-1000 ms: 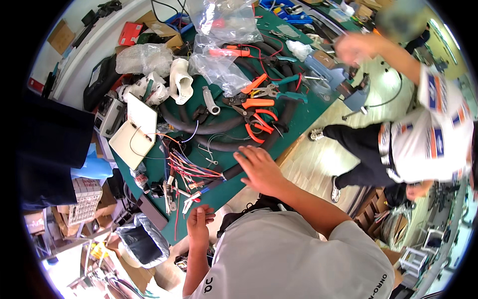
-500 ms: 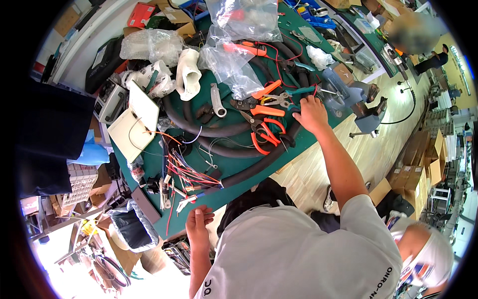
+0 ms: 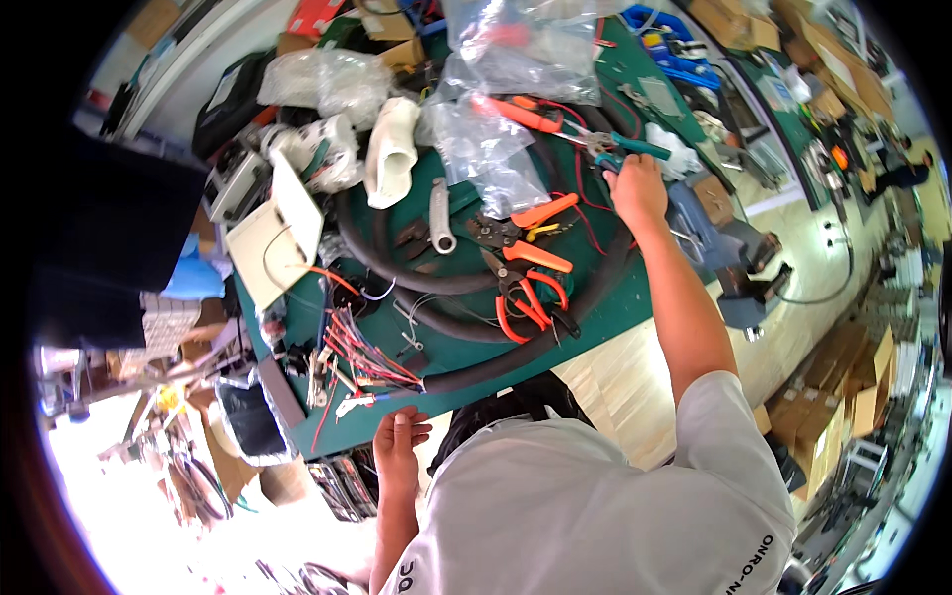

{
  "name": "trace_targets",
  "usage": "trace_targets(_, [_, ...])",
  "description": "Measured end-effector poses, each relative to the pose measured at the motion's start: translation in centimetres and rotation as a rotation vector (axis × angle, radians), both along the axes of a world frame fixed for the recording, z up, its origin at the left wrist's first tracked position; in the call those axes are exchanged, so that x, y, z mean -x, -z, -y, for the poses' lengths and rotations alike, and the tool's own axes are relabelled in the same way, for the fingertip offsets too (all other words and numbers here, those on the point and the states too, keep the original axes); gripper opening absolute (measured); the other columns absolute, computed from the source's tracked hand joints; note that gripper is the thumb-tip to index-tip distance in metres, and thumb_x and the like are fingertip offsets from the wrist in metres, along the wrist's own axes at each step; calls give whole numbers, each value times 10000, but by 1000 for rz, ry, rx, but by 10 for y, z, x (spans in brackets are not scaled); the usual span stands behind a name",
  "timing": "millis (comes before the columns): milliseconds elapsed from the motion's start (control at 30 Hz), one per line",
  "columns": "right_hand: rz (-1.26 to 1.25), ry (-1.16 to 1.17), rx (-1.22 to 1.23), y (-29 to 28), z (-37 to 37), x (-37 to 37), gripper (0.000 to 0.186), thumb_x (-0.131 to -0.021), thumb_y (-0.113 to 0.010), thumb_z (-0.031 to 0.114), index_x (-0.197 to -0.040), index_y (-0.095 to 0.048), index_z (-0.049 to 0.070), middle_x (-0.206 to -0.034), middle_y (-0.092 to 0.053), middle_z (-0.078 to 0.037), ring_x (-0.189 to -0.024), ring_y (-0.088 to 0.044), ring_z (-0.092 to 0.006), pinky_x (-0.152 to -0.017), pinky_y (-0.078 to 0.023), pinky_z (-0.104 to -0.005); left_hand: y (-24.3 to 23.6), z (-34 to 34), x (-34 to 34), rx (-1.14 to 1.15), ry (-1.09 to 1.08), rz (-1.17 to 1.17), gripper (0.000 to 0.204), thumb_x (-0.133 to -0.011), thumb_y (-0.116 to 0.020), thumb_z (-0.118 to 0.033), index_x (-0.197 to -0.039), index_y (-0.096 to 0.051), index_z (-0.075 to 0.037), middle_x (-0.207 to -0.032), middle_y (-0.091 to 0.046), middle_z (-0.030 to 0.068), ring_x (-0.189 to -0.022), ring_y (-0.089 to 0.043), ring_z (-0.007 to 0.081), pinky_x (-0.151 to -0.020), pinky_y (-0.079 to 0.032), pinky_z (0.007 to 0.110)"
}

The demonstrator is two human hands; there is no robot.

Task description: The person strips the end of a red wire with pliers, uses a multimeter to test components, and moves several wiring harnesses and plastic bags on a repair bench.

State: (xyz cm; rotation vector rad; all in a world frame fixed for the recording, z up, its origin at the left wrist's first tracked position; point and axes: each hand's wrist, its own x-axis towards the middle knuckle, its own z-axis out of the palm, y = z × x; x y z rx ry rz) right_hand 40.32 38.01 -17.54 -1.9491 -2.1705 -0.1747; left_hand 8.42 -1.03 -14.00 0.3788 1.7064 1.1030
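My right hand [image 3: 638, 190] is closed around teal-handled pliers [image 3: 601, 149], lifted over the far right of the green table, with the metal jaws pointing left. My left hand [image 3: 399, 444] hovers at the near table edge, fingers loosely apart and nothing in it. Just beyond it, loose coloured wires [image 3: 362, 352] fan out from the end of a thick black cable [image 3: 476, 372]. Orange-handled cutters [image 3: 531, 302] and an orange-handled crimping tool [image 3: 516, 238] lie mid-table. An orange tool [image 3: 524, 114] rests on the plastic bags beyond my right hand.
A white curved pipe piece [image 3: 391, 154], clear plastic bags [image 3: 486, 149] and bubble wrap [image 3: 327, 81] cover the far side. An open white box [image 3: 273, 243] sits at the left. A grey-blue vise [image 3: 699, 223] stands at the right edge. A bin [image 3: 253, 416] is below the left corner.
My right hand has moved away from me, lifting the teal-handled pliers off the tool pile. My left hand stays near the table edge. The view has shifted slightly.
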Motion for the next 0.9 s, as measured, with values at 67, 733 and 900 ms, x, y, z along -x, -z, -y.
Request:
trace_targets(67, [89,5,96,10,-17,5,420,-840,-697,361,-1012,-624,-16,-1050,-610,-199,-1030,-572,-350,-883,-476,-437,-9,2,-11,8,-51,-34,372,-1000,-482,-309,-1119,-591,26,-959,-662,112,-806,-643,161,-730,-507,275])
trace_targets(733, [-132,-1043,338,26,240,110,351,-747,-718,192,-1014,-550,37,-929,-557,-89,-905,-543,-251,-802,-439,-368,95,-25,-59,-292,-550,630,240,-942,-624,-217,-1112,-560,-60,-977,-629,33,-876,-606,145,-805,-503,329])
trace_targets(900, [-169,-1038,293,21,241,103,311,-729,-717,197,-954,-552,59,-886,-560,-81,-877,-549,-255,-785,-433,-365,88,-28,-69,-314,-571,709,174,-947,-614,-192,-1071,-583,-74,-951,-639,20,-847,-600,133,-818,-499,321])
